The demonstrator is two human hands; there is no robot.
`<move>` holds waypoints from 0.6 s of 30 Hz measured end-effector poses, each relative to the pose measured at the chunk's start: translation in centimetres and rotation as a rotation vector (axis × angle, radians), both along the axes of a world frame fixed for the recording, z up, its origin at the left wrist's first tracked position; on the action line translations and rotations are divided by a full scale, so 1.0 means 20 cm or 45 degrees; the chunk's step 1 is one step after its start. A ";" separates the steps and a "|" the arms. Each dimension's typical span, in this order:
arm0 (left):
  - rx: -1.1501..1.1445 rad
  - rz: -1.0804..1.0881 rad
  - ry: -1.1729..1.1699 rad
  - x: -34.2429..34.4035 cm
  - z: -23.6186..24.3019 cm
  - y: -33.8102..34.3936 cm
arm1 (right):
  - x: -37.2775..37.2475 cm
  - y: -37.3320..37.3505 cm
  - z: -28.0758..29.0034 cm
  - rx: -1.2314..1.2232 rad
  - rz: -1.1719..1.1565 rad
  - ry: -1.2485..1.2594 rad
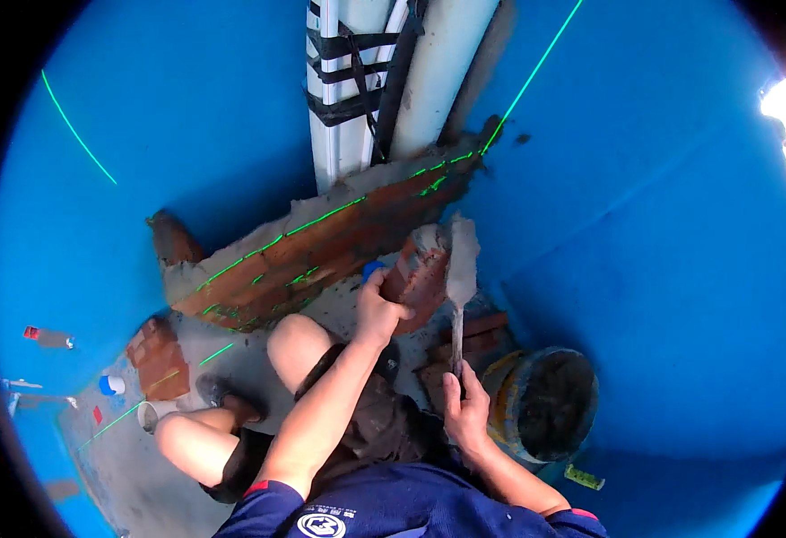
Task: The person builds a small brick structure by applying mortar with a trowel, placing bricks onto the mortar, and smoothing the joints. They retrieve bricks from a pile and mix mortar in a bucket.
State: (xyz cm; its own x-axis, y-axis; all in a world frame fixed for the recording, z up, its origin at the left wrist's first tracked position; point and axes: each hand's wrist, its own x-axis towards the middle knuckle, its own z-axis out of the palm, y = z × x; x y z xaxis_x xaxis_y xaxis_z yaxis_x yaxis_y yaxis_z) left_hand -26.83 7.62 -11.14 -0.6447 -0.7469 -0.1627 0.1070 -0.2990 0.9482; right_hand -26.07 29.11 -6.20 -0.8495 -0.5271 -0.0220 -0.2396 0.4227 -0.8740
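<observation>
My left hand (381, 311) is closed round the near side of a reddish brick (421, 289), whose upper end carries grey mortar. In my right hand (466, 401) is the handle of a trowel (462, 262); its mortar-smeared blade points away from me, at the right side of the brick. Beyond both hands runs a low brick wall (321, 244) with wet mortar along its top. Bright green laser lines cross its top and face. The fingers under the brick are partly hidden.
White pipes (442, 72) bound with black tape rise behind the wall. A bucket of mortar (554, 403) stands at right, beside loose bricks (473, 336). More bricks (160, 359), a white cup (153, 414) and a bottle (49, 338) are at left. Blue sheeting (662, 233) covers the walls.
</observation>
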 end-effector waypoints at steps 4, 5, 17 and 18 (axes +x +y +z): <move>0.089 0.062 0.004 0.03 -0.01 -0.04 | 0.01 0.09 0.02 0.053 0.154 0.303; 0.088 0.066 0.004 0.04 0.00 -0.05 | 0.00 0.13 0.04 0.135 0.181 0.259; 0.052 -0.442 0.335 0.10 -0.12 -0.15 | -0.63 0.55 0.71 0.237 0.233 -0.406; 0.054 -0.446 0.335 0.10 -0.09 -0.14 | -0.67 0.55 0.76 0.273 0.288 -0.434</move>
State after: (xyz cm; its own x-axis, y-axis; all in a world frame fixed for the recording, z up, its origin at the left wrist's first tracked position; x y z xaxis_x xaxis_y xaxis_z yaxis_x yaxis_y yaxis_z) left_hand -24.85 4.73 -12.93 -0.8815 -0.4719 0.0154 0.2287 -0.3980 0.8884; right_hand -39.48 40.05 8.96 -0.6392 -0.6514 -0.4087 -0.0606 0.5725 -0.8177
